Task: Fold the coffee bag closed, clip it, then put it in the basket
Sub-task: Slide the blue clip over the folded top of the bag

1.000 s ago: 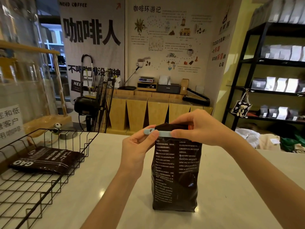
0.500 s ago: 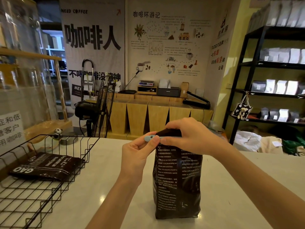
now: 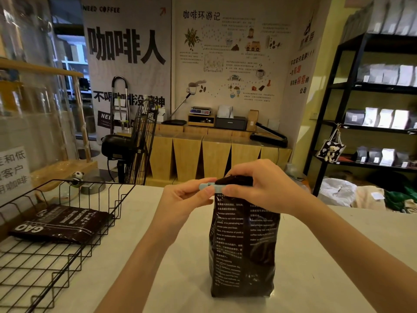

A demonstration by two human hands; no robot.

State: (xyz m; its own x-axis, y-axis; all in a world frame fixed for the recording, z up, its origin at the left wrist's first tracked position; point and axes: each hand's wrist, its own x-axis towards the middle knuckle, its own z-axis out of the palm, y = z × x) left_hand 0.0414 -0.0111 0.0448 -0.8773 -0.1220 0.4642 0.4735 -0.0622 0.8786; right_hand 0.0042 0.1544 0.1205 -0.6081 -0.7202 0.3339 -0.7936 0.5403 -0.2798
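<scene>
A dark coffee bag [image 3: 243, 247] stands upright on a pale counter [image 3: 338, 256], slightly right of centre, with white print on its near face. Its top is folded over, and a light blue clip [image 3: 211, 187] lies across the fold, its left end projecting beyond the bag's left edge.

The left hand [image 3: 185, 203] reaches in from the lower left. Its thumb and forefinger pinch the projecting left end of the clip; the remaining fingers are curled loosely into the palm. The right hand [image 3: 259, 187] comes in from the right and covers the folded top of the bag. Its fingers are pressed together and curved over the fold from behind, and the thumb presses against the clip on the near side, so that the fold and the clip are gripped between them. Whether the clip is fully snapped closed cannot be told, as the right hand hides most of it.

A black wire basket [image 3: 74, 240] sits on the counter at the left, well apart from the standing bag. A second dark bag [image 3: 61, 224] lies flat inside it, toward its far side.

Beyond the counter stand a wooden cabinet [image 3: 214, 154], a floor fan [image 3: 133, 143], and, at right, black shelves [image 3: 361, 91] stocked with pale bags.
</scene>
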